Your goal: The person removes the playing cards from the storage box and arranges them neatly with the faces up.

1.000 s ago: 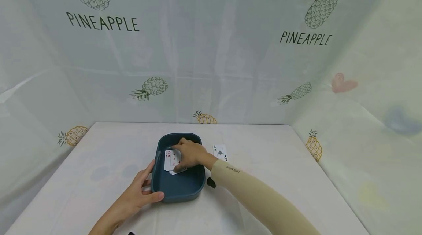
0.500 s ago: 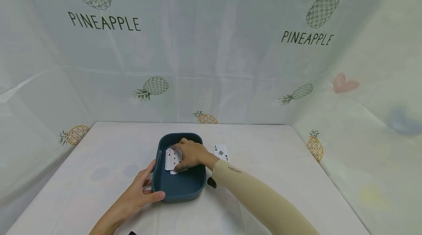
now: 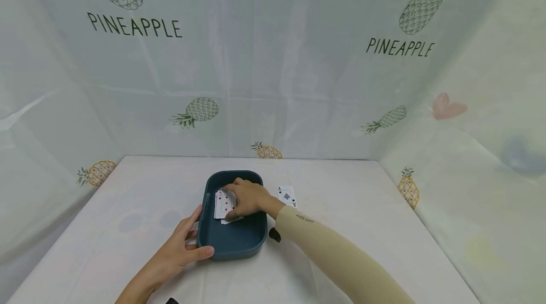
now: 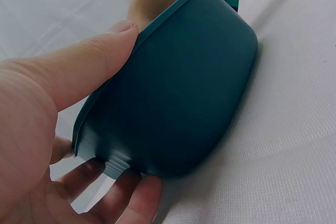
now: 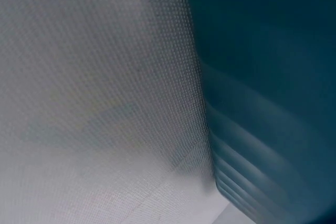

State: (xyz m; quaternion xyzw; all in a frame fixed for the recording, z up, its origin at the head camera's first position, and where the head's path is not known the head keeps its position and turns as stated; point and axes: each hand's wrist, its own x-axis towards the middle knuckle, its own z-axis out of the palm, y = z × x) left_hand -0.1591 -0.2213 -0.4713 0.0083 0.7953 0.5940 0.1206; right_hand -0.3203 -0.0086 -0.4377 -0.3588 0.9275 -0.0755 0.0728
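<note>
- One dark teal tray point(image 3: 234, 240) sits on the bench point(image 3: 362, 228), near the middle.
- Cards: a small stack point(image 3: 224, 204) with a red three of diamonds on top lies inside the tray towards 12 o'clock; I cannot count the cards under it. One ace of spades point(image 3: 286, 196) lies on the bench at the tray's 2 o'clock, apart from it.
- Right hand point(image 3: 249, 198): its grip pinches the stack, fingers curled over it.
- Left hand point(image 3: 181, 247): its grip clasps the tray's wall at 8 o'clock, thumb on the rim.
- The left wrist view alone shows the tray's outer wall point(image 4: 178, 93) and the thumb point(image 4: 89, 59) across the rim; the cards show only from the head.
</note>
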